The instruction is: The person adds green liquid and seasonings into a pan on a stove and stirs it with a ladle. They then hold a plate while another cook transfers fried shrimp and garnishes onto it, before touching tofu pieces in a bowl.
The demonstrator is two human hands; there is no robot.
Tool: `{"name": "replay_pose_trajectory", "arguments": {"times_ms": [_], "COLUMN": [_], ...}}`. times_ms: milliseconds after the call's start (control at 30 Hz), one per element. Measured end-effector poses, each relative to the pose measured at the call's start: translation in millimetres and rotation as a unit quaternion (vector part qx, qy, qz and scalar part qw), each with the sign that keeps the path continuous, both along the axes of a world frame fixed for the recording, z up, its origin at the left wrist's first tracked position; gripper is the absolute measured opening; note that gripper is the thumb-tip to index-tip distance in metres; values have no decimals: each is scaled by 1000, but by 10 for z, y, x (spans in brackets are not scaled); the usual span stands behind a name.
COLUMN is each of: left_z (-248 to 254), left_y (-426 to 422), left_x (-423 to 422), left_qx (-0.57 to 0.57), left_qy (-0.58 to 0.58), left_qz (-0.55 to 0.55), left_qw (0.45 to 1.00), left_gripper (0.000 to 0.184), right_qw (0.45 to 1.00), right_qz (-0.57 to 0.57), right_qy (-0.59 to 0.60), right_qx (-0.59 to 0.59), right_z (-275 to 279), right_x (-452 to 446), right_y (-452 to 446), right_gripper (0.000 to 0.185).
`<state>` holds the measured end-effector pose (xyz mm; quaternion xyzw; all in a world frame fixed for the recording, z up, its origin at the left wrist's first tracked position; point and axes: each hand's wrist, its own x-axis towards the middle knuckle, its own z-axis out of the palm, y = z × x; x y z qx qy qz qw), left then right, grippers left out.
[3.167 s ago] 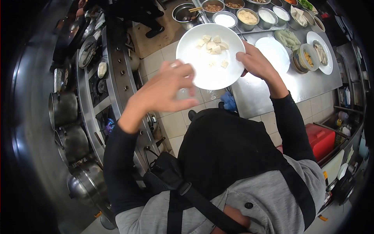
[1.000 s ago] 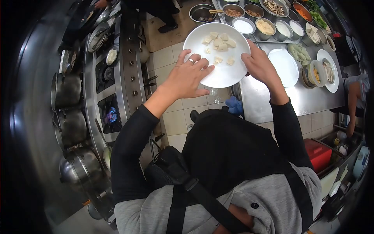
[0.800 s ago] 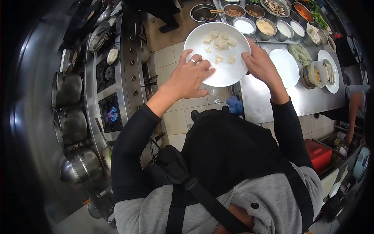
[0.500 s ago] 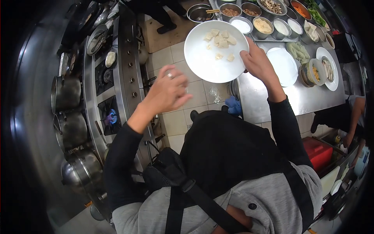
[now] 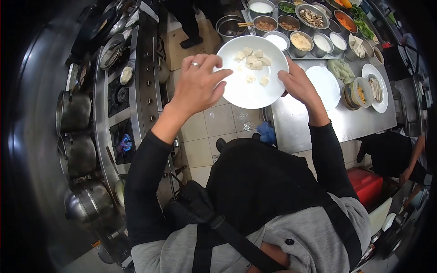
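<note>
A round white plate (image 5: 243, 93) is held up by my right hand (image 5: 299, 85), whose thumb lies over its right rim while the other fingers are mostly hidden underneath. Pale chunks (image 5: 255, 60), perhaps tofu, are grouped on the upper part of it, with a few small yellowish bits (image 5: 251, 79) lower down. At the plate's left rim is my left hand (image 5: 198, 84), with a ring on one finger. Its fingers are bent but apart, the index finger reaching over the rim; nothing shows between them. I cannot tell whether it touches the plate.
To the left runs a stove (image 5: 132, 136) with one blue flame (image 5: 125, 143) lit. At the right, a steel table (image 5: 296, 129) bears another white plate (image 5: 322, 88), stacked bowls (image 5: 362, 92) and several ingredient containers (image 5: 301, 42). One person (image 5: 184, 22) stands ahead, another (image 5: 391, 152) at far right.
My left hand has moved up and right, from beside the plate to its left rim. The plate in my right hand sits slightly lower in view. The camera view has shifted a little.
</note>
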<state>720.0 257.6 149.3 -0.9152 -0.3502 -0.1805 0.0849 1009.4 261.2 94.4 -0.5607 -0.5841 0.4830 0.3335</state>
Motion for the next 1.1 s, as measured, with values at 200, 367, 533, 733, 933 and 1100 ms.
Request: {"name": "replay_pose_trajectory", "arguments": {"times_ms": [200, 367, 533, 733, 933, 1100], "left_z": [-146, -266, -325, -274, -301, -318], "left_y": [173, 244, 264, 222, 228, 229], "left_x": [263, 367, 422, 338, 361, 375], "left_qx": [-5, 1, -1, -68, -31, -12], "left_qy": [88, 85, 99, 109, 98, 131], "left_qz": [-4, -4, 1, -11, 3, 7], "left_qw": [996, 996, 995, 992, 995, 991], "left_gripper": [37, 39, 38, 39, 43, 46], "right_qw": [1000, 1000, 1000, 1000, 999, 999], "right_qz": [12, 14, 22, 17, 25, 28], "right_qy": [26, 20, 13, 14, 21, 12], "right_qx": [3, 4, 3, 7, 13, 16], "right_z": [-28, -32, -23, -55, -63, -52], "right_x": [27, 27, 24, 25, 19, 21], "right_y": [-38, -55, -50, -53, -46, -47], "right_gripper": [54, 53, 53, 54, 55, 55]}}
